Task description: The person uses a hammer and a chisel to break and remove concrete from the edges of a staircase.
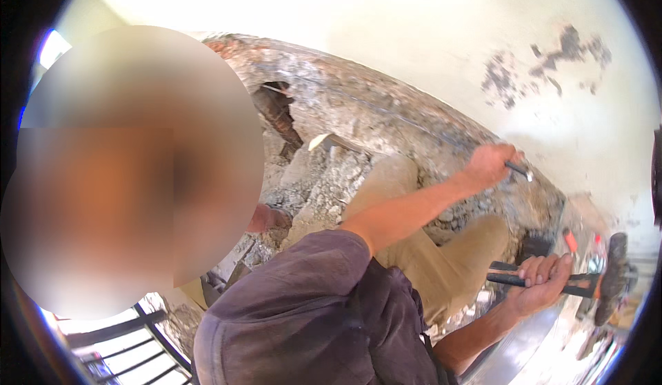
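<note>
Ideally, steady the dark rod clenched in the left hand at three o'clock; the right hand, grasping the hammer at four, needs control.

Rough ground, loose grey rubble strewn across it

Open air separates the chisel in the left hand from the hammer in the right hand. The wall bars passage beyond the masonry strip's upper edge. A bent leg obstructs room between the forearms. A recess opens toward the strip's left end.
</note>
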`<action>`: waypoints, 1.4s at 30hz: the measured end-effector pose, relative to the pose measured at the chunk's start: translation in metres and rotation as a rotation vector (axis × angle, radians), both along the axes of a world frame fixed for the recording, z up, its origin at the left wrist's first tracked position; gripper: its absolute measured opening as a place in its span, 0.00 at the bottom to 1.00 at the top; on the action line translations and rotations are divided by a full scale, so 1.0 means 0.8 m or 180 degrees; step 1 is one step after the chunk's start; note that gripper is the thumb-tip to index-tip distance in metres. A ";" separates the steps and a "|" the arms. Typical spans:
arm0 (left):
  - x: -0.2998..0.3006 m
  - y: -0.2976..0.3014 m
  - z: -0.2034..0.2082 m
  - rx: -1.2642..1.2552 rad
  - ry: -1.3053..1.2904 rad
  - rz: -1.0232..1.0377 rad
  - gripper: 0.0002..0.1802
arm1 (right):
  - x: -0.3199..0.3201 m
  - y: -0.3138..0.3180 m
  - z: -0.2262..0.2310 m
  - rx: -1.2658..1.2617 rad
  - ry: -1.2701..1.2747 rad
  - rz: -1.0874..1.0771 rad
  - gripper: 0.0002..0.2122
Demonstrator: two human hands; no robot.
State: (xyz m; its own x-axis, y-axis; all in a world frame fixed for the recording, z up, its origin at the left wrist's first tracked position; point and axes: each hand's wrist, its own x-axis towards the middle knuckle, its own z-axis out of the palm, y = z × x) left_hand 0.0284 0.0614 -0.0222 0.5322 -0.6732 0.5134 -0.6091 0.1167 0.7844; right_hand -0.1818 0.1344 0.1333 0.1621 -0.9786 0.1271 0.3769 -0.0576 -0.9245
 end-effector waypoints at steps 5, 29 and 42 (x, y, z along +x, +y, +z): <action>0.011 0.019 -0.008 -0.0063 -0.0075 0.0089 0.04 | 0.021 0.011 -0.068 0.0864 0.1294 0.0948 0.16; 0.005 0.293 0.316 0.0059 0.2744 -0.3274 0.20 | -0.026 0.051 -0.231 0.2598 0.1775 0.1797 0.11; -0.007 0.511 0.318 0.0098 -0.0490 -0.2579 0.35 | 0.003 0.041 -0.185 0.2270 0.1989 0.2089 0.10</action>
State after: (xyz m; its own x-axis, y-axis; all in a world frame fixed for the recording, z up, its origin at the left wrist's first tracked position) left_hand 0.0224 0.4705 0.2324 -0.1993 -0.8330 0.5161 -0.4463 0.5461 0.7090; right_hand -0.1797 0.1676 -0.0148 0.5062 -0.4995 -0.7030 -0.3944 0.5908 -0.7038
